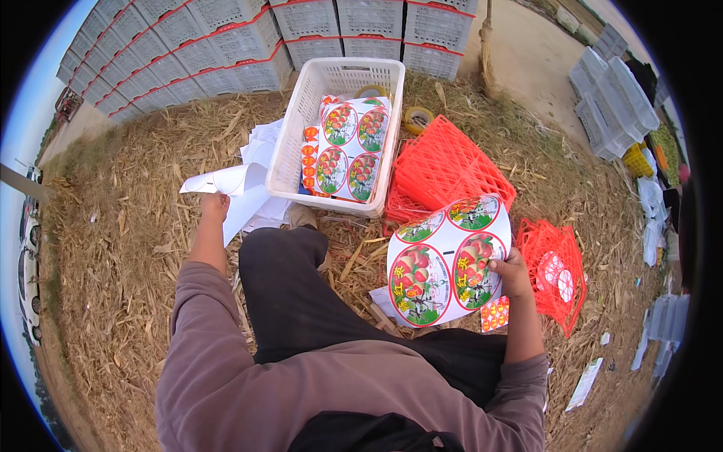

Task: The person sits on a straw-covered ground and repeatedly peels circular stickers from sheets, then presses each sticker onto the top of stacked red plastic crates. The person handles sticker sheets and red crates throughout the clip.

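Note:
My left hand [215,203], out to the left, pinches the edge of a curling blank white sheet [218,179] above a loose pile of white paper [260,145]. In my right hand [513,273] is a sheet of round fruit labels [422,282], gripped at its right edge with the thumb on top. The sheet bows upward and shows large red-rimmed ovals with red fruit and green leaves. Straight ahead, a white plastic crate [280,169] holds more label sheets [348,147] and a strip of small orange-red labels [309,162].
Red plastic mesh lids [456,162] lie right of the crate, with more red mesh [553,264] beyond my right hand. A tape roll [417,118] sits by the crate. Grey crates [226,34] are stacked behind. Dry straw covers the ground around my crossed legs.

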The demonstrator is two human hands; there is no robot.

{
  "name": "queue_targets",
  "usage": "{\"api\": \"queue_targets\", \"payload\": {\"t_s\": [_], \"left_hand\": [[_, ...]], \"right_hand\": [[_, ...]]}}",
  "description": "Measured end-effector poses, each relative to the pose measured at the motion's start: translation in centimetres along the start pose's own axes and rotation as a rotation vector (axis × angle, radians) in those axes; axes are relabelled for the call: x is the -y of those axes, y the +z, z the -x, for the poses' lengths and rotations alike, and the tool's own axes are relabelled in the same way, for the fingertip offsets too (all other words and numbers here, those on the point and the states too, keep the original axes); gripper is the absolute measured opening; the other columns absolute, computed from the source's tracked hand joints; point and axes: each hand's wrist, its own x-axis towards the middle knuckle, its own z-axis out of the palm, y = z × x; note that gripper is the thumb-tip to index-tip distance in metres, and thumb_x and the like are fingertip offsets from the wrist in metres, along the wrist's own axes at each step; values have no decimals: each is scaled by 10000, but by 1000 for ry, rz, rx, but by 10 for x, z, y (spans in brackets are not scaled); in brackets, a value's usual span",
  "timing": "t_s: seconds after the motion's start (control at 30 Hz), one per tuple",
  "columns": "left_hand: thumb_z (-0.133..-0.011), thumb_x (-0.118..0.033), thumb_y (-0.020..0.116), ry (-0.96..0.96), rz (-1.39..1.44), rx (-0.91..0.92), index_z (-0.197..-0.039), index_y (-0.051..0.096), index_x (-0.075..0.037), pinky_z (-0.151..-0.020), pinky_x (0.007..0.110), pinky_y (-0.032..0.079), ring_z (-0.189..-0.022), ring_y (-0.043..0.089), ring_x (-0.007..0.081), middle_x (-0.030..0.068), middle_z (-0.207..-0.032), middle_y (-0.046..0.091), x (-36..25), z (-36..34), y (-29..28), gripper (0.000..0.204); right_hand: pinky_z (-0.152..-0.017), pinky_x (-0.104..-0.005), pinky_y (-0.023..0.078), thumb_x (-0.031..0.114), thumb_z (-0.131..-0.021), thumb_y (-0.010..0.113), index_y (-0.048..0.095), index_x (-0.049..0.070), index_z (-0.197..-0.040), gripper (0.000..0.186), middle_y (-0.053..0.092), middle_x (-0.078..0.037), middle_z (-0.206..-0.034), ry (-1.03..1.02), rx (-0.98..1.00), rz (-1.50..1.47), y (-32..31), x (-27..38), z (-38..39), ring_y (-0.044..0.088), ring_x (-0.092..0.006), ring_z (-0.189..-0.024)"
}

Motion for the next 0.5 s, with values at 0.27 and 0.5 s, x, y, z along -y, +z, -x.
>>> {"api": "queue_targets", "payload": {"t_s": [0.27, 0.5], "left_hand": [[-1062, -109, 518, 27, 37, -33, -1327, 565, -19, -854, 389, 572, -1029, 642, 236, 136, -1170, 623, 1, -21, -16, 283], [-1008, -382, 638, -206, -460, 2, -1660, 352, -181, -1177, 572, 382, -1491, 428, 402, 166, -1720, 299, 9, 55, 37, 739]], "right_hand": [[-866, -356, 618, 56, -869, 839, 736, -9, -1201, 354, 795, -94, -1097, -51, -24, -13, 3, -2, -6, 759, -182, -944], [-926, -348, 593, 46, -904, 813, 752, 6, -1200, 306, 788, -77, -1141, -171, 115, -25, 13, 0, -5, 739, -163, -1009]]}}
